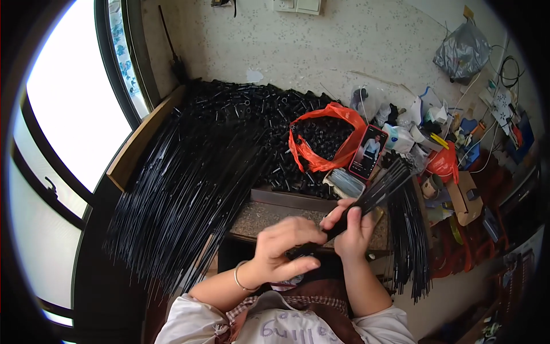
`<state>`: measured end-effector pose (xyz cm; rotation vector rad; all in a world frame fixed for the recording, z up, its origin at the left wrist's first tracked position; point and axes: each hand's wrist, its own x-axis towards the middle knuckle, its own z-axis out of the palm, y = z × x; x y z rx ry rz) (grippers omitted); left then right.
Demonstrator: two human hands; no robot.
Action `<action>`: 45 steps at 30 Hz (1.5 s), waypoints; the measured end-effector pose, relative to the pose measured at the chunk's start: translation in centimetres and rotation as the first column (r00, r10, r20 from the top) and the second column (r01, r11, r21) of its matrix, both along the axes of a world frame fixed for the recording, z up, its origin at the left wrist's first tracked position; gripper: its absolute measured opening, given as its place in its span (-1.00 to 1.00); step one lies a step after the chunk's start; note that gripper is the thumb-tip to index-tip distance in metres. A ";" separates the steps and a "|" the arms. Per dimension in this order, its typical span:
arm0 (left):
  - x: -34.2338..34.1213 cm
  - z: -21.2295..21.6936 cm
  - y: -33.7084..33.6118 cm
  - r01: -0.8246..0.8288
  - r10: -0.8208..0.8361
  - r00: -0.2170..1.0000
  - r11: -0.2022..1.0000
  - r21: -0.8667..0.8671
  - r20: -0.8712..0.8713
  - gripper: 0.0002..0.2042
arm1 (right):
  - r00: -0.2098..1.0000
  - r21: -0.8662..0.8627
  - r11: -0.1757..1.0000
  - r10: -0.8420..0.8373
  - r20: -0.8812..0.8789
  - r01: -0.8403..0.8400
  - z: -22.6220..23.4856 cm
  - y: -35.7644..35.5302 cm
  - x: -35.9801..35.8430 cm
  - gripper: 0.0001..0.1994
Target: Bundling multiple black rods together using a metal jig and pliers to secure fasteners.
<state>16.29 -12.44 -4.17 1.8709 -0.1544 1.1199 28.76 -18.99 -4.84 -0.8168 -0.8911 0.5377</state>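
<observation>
A bundle of thin black rods [385, 186] slants across in front of my body, with my right hand [354, 230] closed around it and the thumb lying along the top. The rods fan out past that hand toward the far right. At the bundle's near end is my left hand [288, 243], its fingers stretched over the dark end and its thumb held apart below. Left fingertips touch or almost touch the bundle; the exact contact is hidden. A large spread of long black rods [172, 195] lies to the left, thin ends hanging over the table edge.
Small black fittings [229, 97] heap up along the wall. A red plastic bag [303, 155] holds more black pieces, beside a propped phone [368, 152]. More rods [408, 241] hang off the right side. A brown ledge [292, 199] borders the speckled tabletop [269, 215]. Clutter and a cardboard box [464, 198] stand right.
</observation>
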 end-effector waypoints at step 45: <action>13.9 -4.3 31.3 0.122 0.207 0.422 0.952 0.282 -0.883 -0.67 | 0.958 -0.458 0.860 0.112 -0.264 -0.227 -9.2 5.9 0.7 -0.87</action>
